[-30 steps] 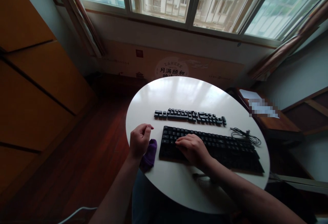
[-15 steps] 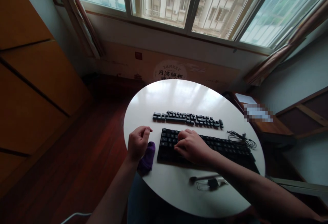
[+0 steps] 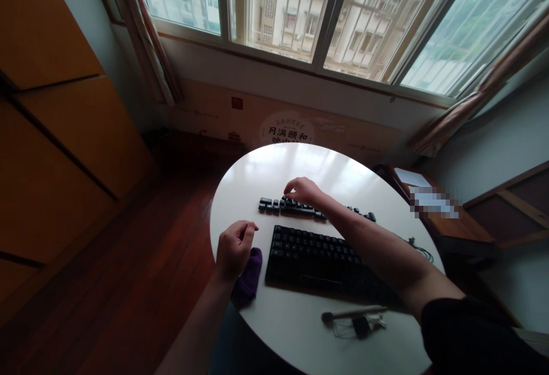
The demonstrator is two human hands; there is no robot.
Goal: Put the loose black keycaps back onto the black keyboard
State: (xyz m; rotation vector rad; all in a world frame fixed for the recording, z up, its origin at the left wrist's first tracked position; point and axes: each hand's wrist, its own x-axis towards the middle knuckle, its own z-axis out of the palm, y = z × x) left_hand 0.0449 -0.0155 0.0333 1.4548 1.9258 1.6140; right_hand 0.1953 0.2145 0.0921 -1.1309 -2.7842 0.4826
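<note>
My right hand (image 3: 303,190) reaches over the loose black keycaps (image 3: 298,210), which lie in rows on the round white table (image 3: 249,175). Its thumb and forefinger pinch at a keycap at the back left of these rows; the forearm hides some of the right-hand ones. Nearer to me lies a black keyboard (image 3: 317,249), with keycaps on its back part and a bare front part. My left hand (image 3: 234,249) is curled closed over the table's left side, just above a purple cloth (image 3: 249,275). Whatever its fingers hold, if anything, is hidden.
A brush (image 3: 354,313) and a wire-looped puller (image 3: 362,326) lie in front of the keyboard. A coiled black cable (image 3: 422,252) is at the table's right, partly behind my forearm. A wooden side table (image 3: 454,220) with papers stands beyond, below the window wall.
My right hand has moved from the keyboard's left part away from me to the loose keycaps. The left hand keeps its closed pose. The whole view has shifted slightly.
</note>
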